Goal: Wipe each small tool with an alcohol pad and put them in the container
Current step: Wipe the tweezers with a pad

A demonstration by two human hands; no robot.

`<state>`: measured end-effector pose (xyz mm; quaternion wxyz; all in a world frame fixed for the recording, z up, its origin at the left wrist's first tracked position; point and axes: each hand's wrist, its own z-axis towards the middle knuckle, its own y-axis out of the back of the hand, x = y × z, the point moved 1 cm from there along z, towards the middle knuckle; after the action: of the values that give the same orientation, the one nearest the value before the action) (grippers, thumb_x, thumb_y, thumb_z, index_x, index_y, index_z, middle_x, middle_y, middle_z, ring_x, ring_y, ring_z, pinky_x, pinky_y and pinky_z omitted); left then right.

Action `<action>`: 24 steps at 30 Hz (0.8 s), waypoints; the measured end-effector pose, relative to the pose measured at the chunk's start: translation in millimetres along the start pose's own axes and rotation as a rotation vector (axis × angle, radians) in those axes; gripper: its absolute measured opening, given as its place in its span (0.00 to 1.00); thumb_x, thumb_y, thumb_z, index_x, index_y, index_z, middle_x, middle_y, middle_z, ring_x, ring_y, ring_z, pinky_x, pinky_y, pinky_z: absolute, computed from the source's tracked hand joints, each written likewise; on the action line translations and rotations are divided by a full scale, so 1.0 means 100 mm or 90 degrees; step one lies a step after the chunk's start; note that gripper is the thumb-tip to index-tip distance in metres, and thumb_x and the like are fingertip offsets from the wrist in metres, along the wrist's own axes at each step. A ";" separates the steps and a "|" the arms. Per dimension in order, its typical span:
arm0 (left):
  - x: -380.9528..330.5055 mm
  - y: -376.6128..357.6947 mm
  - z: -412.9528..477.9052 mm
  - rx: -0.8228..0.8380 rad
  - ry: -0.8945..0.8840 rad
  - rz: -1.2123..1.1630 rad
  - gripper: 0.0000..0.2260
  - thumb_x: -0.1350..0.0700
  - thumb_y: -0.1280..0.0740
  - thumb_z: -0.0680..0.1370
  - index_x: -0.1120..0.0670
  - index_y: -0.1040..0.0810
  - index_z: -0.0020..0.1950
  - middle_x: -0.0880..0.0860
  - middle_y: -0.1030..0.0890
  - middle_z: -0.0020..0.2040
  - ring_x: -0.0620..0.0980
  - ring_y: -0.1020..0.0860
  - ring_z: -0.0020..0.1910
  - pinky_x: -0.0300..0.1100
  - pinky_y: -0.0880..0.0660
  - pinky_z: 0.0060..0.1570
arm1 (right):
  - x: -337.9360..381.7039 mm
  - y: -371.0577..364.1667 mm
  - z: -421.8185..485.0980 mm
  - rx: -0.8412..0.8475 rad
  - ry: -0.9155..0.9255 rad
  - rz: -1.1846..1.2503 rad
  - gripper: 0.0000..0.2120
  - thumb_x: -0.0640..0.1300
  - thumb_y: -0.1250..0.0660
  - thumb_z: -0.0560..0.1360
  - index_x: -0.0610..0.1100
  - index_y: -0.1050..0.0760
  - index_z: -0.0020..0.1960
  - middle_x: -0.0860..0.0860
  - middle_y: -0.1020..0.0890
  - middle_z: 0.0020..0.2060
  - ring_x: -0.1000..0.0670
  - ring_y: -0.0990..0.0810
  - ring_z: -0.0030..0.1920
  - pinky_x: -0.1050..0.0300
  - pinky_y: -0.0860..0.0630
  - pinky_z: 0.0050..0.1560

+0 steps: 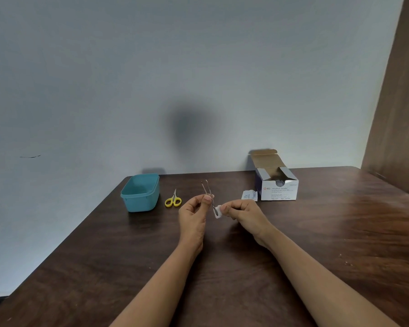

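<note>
Head view: wiping the first tool, judging by the layout. Pinching the tweezers (pixel 207 192) at mid-length with the left grip (pixel 194 213), clamped on them, tips pointing up and away. Pressing the white alcohol pad (pixel 218 211) round their lower end with the right grip (pixel 243 213), clamped on the pad, above the bench (pixel 316 232). Noting the yellow scissors (pixel 173 199) lying just beside the teal container (pixel 141 194), apparently not yet wiped. Seeing nothing inside the container so far. Noting a torn wrapper (pixel 249 195) lying just beside the open swab box (pixel 279 191). Remaining, probably: finishing the tweezers, dropping them in, then wiping and dropping in the scissors.
</note>
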<state>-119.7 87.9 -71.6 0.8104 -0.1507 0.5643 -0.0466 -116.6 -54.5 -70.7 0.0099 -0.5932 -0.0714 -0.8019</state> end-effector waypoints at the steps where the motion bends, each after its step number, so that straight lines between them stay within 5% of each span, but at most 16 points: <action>1: 0.00 0.00 0.00 -0.003 -0.001 0.001 0.04 0.61 0.32 0.76 0.59 0.19 0.49 0.51 0.17 0.43 0.35 0.20 0.40 0.26 0.27 0.41 | 0.01 -0.01 0.00 0.005 0.004 0.000 0.05 0.36 0.31 0.74 0.41 0.17 0.47 0.57 0.16 0.35 0.64 0.21 0.37 0.73 0.28 0.40; 6: -0.01 0.00 -0.01 -0.011 -0.001 0.003 0.02 0.61 0.31 0.76 0.56 0.19 0.46 0.50 0.17 0.43 0.36 0.20 0.40 0.28 0.25 0.42 | 0.00 -0.05 -0.01 0.021 0.041 -0.022 0.04 0.40 0.25 0.69 0.43 0.15 0.44 0.47 0.14 0.41 0.53 0.16 0.45 0.63 0.22 0.49; 12: 0.01 0.00 0.00 -0.020 -0.003 -0.002 0.03 0.61 0.31 0.75 0.55 0.19 0.44 0.49 0.17 0.41 0.39 0.20 0.41 0.29 0.25 0.42 | 0.01 -0.16 -0.02 -0.053 0.103 -0.114 0.03 0.41 0.24 0.69 0.42 0.16 0.40 0.56 0.22 0.26 0.61 0.29 0.27 0.69 0.32 0.32; 19: -0.03 -0.02 -0.03 0.016 0.003 0.009 0.03 0.63 0.31 0.75 0.56 0.18 0.45 0.49 0.17 0.38 0.38 0.19 0.39 0.29 0.25 0.41 | -0.02 -0.19 0.01 -0.099 0.117 -0.150 0.07 0.48 0.28 0.72 0.48 0.19 0.37 0.52 0.23 0.28 0.56 0.28 0.31 0.58 0.30 0.34; 24: -0.02 -0.03 -0.04 0.024 -0.008 0.050 0.05 0.58 0.32 0.77 0.57 0.17 0.49 0.51 0.15 0.45 0.41 0.19 0.47 0.29 0.25 0.46 | 0.09 -0.18 -0.01 -0.145 0.047 0.033 0.06 0.43 0.30 0.74 0.41 0.18 0.41 0.55 0.18 0.29 0.61 0.22 0.33 0.69 0.27 0.38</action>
<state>-124.2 84.4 -70.1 0.8178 -0.1132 0.5637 -0.0244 -122.4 -36.7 -64.1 -0.0343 -0.5619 0.0355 -0.8257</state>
